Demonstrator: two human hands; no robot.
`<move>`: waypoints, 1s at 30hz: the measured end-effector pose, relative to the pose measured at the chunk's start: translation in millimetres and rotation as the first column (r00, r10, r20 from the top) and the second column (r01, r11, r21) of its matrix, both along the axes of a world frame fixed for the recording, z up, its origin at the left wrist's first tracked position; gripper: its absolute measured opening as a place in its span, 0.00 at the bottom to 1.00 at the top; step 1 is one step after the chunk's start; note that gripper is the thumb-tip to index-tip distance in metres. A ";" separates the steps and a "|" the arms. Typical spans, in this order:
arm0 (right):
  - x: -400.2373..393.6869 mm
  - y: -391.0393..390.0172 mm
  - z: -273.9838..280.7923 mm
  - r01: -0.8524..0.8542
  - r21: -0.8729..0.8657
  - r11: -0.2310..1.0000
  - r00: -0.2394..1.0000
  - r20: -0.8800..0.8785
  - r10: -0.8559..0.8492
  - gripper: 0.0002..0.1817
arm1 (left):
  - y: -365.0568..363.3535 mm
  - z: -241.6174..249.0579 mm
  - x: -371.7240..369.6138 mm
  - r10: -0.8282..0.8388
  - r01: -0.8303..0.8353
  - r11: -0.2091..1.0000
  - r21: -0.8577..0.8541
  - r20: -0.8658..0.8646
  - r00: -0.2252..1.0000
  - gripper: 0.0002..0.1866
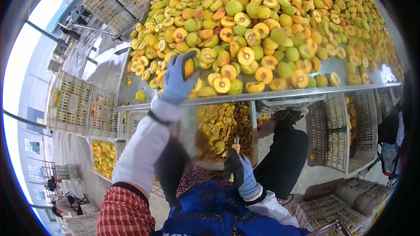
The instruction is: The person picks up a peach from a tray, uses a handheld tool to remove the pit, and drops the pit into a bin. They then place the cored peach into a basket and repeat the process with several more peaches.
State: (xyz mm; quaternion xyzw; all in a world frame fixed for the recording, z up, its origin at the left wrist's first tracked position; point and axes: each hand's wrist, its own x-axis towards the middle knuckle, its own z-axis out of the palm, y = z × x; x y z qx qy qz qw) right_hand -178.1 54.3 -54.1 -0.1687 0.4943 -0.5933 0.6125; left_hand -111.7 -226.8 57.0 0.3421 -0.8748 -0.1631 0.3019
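Observation:
My left hand (176,81), in a blue-grey glove with dark fingertips, is closed around a yellow-orange peach piece (189,67) above the near edge of the metal table. Just beyond it lies a big heap of cut peaches (245,55), many with the cut face up and the pit showing. My right hand (245,175), gloved the same way, is closed on a small metal-tipped hand tool (236,144) in front of my lap. Its exact kind is too small to tell. Below both hands, a crate (255,131) between my knees holds peach scraps (218,124) and brown bits that look like pits.
The metal table (262,95) has a raised front rim. Plastic crates (70,102) stand at the left, one with peaches (103,158). More crates (363,126) stand at the right and lower right (326,209). Other people (70,203) are far off at the left.

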 end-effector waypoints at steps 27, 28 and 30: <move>9.1 16.0 55.8 0.158 -0.176 0.972 0.942 0.323 -0.095 0.27 | 214.1 -24.5 80.9 0.079 0.542 0.483 0.688 -0.650 0.755 0.30; 15.1 14.7 54.1 0.163 -0.190 0.968 0.961 0.254 -0.112 0.25 | 217.8 -23.7 77.1 0.141 0.538 0.532 0.654 -0.694 0.706 0.27; 19.0 15.6 42.0 0.168 -0.164 0.972 0.959 0.254 -0.123 0.23 | 218.3 -24.0 74.3 0.206 0.397 0.617 0.680 -0.626 0.753 0.25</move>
